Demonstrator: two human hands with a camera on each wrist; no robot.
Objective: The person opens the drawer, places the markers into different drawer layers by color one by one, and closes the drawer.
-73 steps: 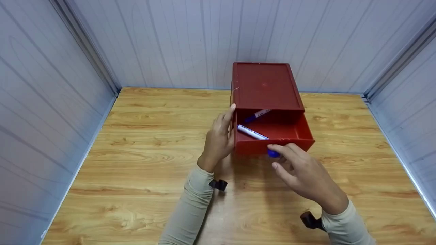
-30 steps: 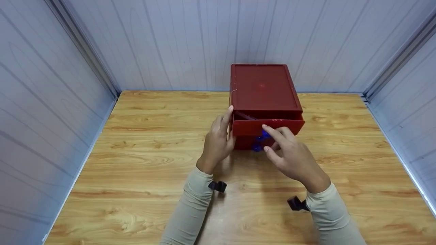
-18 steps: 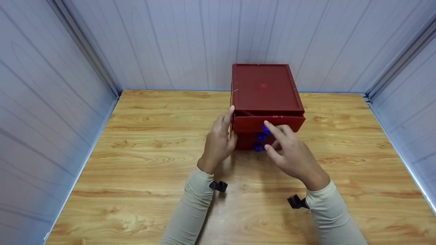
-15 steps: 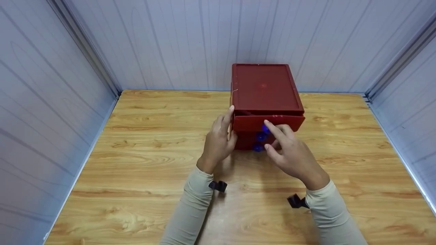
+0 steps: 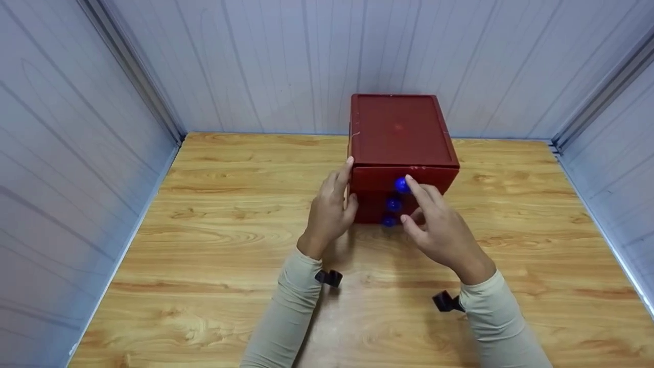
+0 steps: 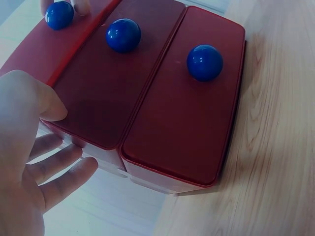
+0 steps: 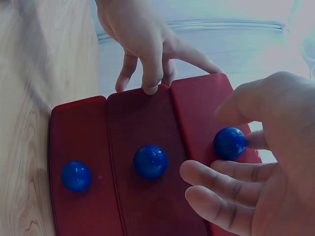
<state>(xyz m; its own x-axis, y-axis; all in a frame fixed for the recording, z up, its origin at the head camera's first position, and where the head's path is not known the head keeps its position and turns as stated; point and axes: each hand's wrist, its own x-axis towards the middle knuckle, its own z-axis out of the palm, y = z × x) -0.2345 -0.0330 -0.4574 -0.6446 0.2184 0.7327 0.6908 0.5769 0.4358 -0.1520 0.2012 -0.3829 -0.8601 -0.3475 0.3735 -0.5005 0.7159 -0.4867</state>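
Note:
A red plastic cabinet with three stacked drawers, each with a round blue knob, stands on the table. Its top drawer sits almost flush, with a thin dark line along its upper edge. At the top knob, the forefinger of my right hand touches with its tip, other fingers loosely bent. My left hand rests against the cabinet's left side, thumb at the front of the middle drawer, fingers extended along the side wall. The bottom drawer is shut. The drawer's inside is hidden.
The wooden table spreads out around the cabinet. White panel walls enclose the back and both sides, the back one close behind the cabinet. A black wrist mount juts from each sleeve.
The top drawer has slid back into the cabinet under my right hand's push, and the two markers inside are out of sight. My left hand has stayed at the cabinet's side.

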